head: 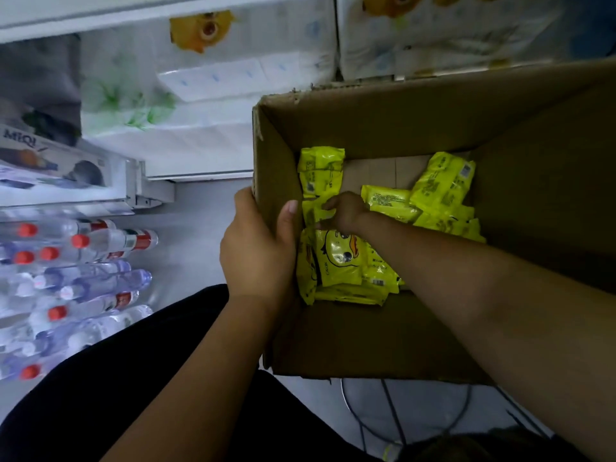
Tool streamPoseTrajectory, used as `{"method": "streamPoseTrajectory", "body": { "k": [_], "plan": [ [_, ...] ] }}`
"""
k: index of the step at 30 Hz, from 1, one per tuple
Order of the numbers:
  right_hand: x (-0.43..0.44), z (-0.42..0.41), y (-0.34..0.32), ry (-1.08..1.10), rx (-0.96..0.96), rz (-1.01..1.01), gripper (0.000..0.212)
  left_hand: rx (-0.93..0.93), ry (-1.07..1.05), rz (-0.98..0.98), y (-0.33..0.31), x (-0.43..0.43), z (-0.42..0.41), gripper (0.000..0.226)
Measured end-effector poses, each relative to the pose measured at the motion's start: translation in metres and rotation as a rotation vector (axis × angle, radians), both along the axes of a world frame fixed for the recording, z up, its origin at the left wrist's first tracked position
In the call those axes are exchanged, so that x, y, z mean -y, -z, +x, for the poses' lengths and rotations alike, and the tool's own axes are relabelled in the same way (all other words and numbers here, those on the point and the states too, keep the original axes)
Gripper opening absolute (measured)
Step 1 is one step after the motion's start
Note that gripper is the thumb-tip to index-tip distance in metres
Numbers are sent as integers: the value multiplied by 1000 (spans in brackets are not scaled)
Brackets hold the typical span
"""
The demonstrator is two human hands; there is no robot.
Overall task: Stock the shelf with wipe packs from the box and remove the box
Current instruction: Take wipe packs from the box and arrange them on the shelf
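Note:
An open brown cardboard box (433, 111) stands on the floor, holding several yellow wipe packs (340, 261) with a duck print at its bottom. My left hand (256, 248) grips the box's left wall, thumb inside and fingers outside. Deep in the box, my right hand (343, 211) reaches down onto the packs near the left wall, its fingers curled on a yellow pack (313, 211). More packs (443, 188) lie against the right side of the box floor.
White shelving (200, 155) with bulky tissue packs (206, 78) stands to the left and behind the box. Shrink-wrapped water bottles (76, 261) with red caps lie on the floor at left. Cables (393, 415) run under the box's near edge.

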State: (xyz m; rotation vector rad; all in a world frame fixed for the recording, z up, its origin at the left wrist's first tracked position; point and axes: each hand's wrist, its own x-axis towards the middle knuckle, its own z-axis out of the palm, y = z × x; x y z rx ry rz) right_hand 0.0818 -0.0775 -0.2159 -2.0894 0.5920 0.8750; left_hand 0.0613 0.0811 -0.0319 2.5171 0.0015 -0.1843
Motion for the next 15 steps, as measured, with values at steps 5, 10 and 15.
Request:
{"method": "streamPoseTrajectory", "body": {
  "k": [5,10,15],
  "plan": [
    [3,-4,2,105,13,83,63,2,8,11,3,-2,1,42],
    [-1,-24,-5,283,70,162,60,8,22,14,2,-3,1,42],
    [12,-56,-55,497,194,247,57,10,7,24,1,-1,1,38]
  ]
}}
